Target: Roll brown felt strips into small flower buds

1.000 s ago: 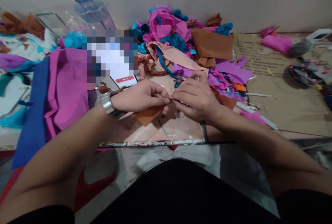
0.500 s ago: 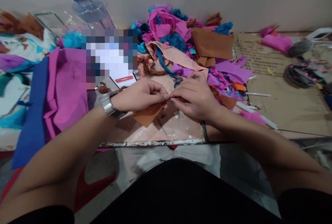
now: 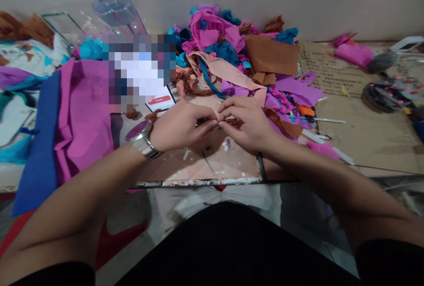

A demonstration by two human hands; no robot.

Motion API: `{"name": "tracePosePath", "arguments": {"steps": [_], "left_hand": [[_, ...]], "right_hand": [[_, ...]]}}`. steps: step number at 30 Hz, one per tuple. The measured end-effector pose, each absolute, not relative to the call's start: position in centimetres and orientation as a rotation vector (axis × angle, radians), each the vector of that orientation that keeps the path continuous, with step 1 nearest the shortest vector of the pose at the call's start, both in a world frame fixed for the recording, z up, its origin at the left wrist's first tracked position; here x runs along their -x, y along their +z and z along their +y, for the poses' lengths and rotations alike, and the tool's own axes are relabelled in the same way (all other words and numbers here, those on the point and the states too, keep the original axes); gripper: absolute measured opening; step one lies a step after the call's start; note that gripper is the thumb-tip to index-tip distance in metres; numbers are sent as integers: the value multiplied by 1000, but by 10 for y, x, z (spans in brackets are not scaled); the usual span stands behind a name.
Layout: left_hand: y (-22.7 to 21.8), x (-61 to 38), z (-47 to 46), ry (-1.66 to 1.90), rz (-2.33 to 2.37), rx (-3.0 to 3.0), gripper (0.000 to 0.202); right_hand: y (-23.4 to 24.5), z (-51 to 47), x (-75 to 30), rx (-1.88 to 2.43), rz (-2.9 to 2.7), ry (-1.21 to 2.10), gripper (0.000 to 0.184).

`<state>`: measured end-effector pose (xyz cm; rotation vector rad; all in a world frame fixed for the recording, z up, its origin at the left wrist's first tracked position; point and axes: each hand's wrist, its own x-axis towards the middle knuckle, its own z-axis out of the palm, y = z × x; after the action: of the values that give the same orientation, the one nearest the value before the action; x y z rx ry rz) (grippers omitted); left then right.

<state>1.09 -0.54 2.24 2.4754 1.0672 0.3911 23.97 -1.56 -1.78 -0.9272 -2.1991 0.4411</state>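
Above the tabletop (image 3: 179,169), brown paper (image 3: 236,122) runs crosswise.

Brown paper piece (image 3: 236,122), magenta sheet (image 3: 88,113) (plain), blue sheet (image 3: 39,144).

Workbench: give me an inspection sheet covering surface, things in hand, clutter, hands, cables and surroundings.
Surface: table bears small scraps, its front edge flecked white; cardboard lies at the right.
Things in hand: brown paper, twisted, shows in the curl of the right hand; partly hidden.
Clutter: paper heap beyond the hands; pink sheet, phone and bottle at the left; blue sheet overhangs the front edge.
Hands: left hand and right, fingertips close together.
Cables: nothing seen that is clearly one.
Surroundings: pale wall behind the table.
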Motion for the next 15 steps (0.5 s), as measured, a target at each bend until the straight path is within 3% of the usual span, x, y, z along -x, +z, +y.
{"name": "tracePosePath", "arguments": {"steps": [15], "left_hand": [[7, -12, -8, 628, 1021, -2740, 27]], "right_hand": [[-17, -13, -236, 859, -2114, 632, 9]]}}
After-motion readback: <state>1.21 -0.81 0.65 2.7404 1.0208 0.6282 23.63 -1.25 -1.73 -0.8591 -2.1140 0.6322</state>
